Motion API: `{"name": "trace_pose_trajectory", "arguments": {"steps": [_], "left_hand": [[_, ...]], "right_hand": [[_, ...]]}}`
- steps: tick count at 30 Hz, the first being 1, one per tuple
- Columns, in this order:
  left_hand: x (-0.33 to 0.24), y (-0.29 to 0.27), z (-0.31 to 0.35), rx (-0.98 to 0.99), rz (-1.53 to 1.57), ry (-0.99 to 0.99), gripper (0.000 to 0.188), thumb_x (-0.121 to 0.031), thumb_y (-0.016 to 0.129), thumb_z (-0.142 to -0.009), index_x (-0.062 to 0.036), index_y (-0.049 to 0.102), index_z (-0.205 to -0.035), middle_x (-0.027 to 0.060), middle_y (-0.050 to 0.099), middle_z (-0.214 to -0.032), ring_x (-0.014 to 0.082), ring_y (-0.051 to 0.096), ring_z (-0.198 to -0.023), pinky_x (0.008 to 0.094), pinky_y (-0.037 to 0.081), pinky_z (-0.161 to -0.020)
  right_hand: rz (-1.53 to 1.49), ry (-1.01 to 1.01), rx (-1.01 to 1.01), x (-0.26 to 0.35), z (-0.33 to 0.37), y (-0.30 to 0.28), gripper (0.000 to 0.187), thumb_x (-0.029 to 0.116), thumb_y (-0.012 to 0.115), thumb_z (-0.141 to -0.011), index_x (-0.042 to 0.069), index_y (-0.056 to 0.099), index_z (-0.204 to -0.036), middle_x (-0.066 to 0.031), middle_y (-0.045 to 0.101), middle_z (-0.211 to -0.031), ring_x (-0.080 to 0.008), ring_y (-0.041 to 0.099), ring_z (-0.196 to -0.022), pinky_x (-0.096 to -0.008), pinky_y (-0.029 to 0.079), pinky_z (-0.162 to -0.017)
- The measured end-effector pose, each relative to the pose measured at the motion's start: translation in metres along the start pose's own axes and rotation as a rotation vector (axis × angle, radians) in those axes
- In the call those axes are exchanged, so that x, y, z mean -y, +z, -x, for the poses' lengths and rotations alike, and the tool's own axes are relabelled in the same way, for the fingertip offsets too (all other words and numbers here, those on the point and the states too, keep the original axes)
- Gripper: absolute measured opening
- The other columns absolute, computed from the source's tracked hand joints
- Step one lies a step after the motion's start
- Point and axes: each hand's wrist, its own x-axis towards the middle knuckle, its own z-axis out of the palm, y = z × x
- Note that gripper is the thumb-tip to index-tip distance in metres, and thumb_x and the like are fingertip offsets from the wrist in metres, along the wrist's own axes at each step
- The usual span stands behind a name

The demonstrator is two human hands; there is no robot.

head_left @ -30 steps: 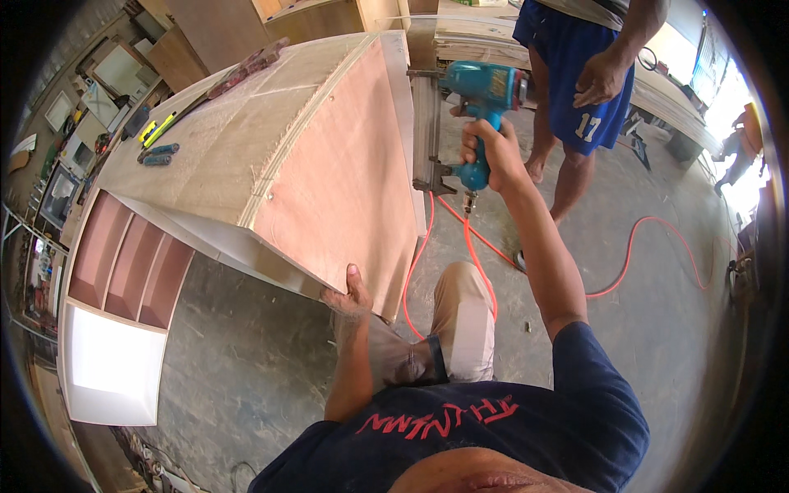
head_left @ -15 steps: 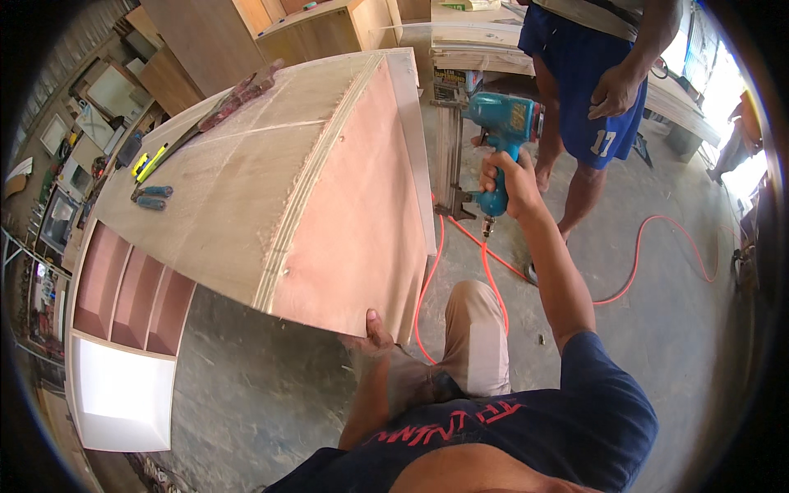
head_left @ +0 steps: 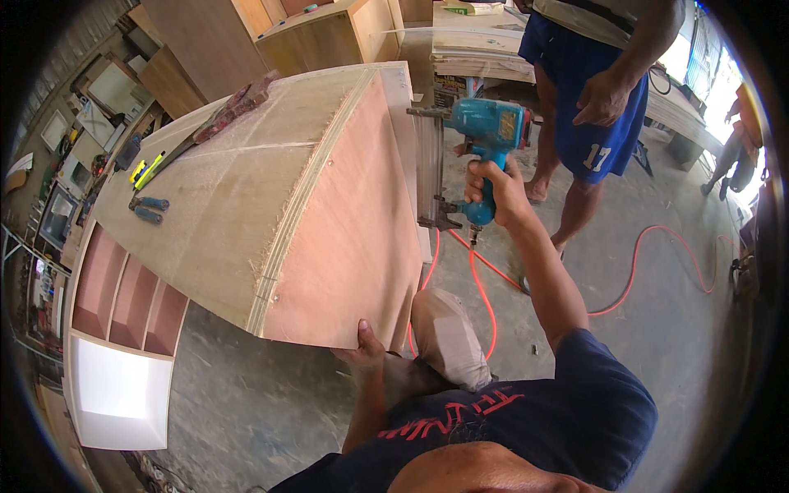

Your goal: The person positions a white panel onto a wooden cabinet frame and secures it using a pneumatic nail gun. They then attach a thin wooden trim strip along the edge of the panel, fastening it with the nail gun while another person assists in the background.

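My right hand (head_left: pixel 503 193) is wrapped round the handle of a teal air nail gun (head_left: pixel 486 123), with an orange hose (head_left: pixel 482 287) running from its base. The gun's nose and magazine are at the right edge of a wooden cabinet; whether they touch it I cannot tell. My left hand (head_left: pixel 362 348) holds the near lower edge of the cabinet's pinkish plywood panel (head_left: pixel 345 238), thumb on the face and fingers hidden beneath. On the cabinet's tan top panel (head_left: pixel 222 189) lie a hand saw (head_left: pixel 234 111), a yellow cutter knife (head_left: pixel 148 171) and blue-handled pliers (head_left: pixel 149 209).
A person in blue shorts (head_left: pixel 567 90) stands close by at the far right. The hose loops across the grey floor (head_left: pixel 657 370). Left stands a shelf unit (head_left: pixel 123 345) with a white lower part. Wooden cabinets (head_left: pixel 320 41) and stacked boards (head_left: pixel 477 53) are behind.
The nail gun in my right hand has moved left, closer to the cabinet's edge. My left hand and the panel's near corner have shifted slightly left and nearer.
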Motion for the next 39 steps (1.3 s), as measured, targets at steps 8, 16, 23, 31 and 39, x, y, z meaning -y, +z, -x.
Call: {"name": "trace_pose_trajectory", "arguments": {"steps": [8, 16, 23, 31, 39], "left_hand": [[-0.002, 0.003, -0.006, -0.016, 0.018, 0.115, 0.056, -0.014, 0.055, -0.096, 0.0139, 0.035, -0.141, 0.0308, 0.047, -0.137, 0.0391, 0.059, -0.115, 0.0449, 0.053, -0.094], [-0.001, 0.007, 0.004, -0.100, 0.190, 0.011, 0.059, -0.016, 0.051, -0.097, 0.0127, 0.032, -0.145, 0.0293, 0.045, -0.141, 0.0376, 0.055, -0.121, 0.0451, 0.049, -0.101], [-0.004, 0.001, 0.004, 0.046, 0.078, -0.014, 0.067, -0.015, 0.047, -0.098, 0.0137, 0.017, -0.151, 0.0332, 0.034, -0.150, 0.0401, 0.048, -0.132, 0.0464, 0.044, -0.108], [0.000, 0.004, 0.001, 0.043, 0.076, 0.065, 0.071, -0.023, 0.043, -0.101, 0.0124, 0.009, -0.153, 0.0330, 0.028, -0.153, 0.0382, 0.049, -0.131, 0.0447, 0.049, -0.103], [0.013, -0.017, 0.014, 0.018, -0.026, -0.108, 0.065, -0.035, 0.045, -0.099, 0.0151, 0.038, -0.140, 0.0299, 0.049, -0.137, 0.0353, 0.058, -0.118, 0.0448, 0.054, -0.094]], "right_hand": [[0.271, -0.278, 0.027, 0.030, -0.027, 0.014, 0.011, 0.008, 0.058, -0.088, -0.001, 0.061, -0.083, -0.0030, 0.053, -0.062, -0.0130, 0.051, -0.050, -0.0304, 0.044, -0.050], [0.399, -0.325, 0.036, 0.034, -0.031, 0.008, 0.011, 0.007, 0.060, -0.089, -0.001, 0.062, -0.081, -0.0015, 0.054, -0.062, -0.0110, 0.051, -0.050, -0.0285, 0.041, -0.049], [0.487, -0.250, -0.190, -0.045, 0.011, -0.052, 0.019, 0.012, 0.060, -0.091, -0.003, 0.064, -0.102, 0.0012, 0.053, -0.064, -0.0089, 0.051, -0.055, -0.0286, 0.043, -0.054], [1.603, 0.305, -0.271, -0.201, 0.136, -0.165, 0.061, 0.030, 0.068, -0.087, 0.008, 0.045, -0.139, -0.0290, 0.067, -0.102, -0.0480, 0.065, -0.095, -0.0563, 0.052, -0.082], [1.848, 0.494, 0.013, -0.371, 0.274, -0.241, 0.065, 0.020, 0.056, -0.091, 0.000, 0.033, -0.149, -0.0176, 0.062, -0.106, -0.0352, 0.064, -0.100, -0.0454, 0.050, -0.090]]}}
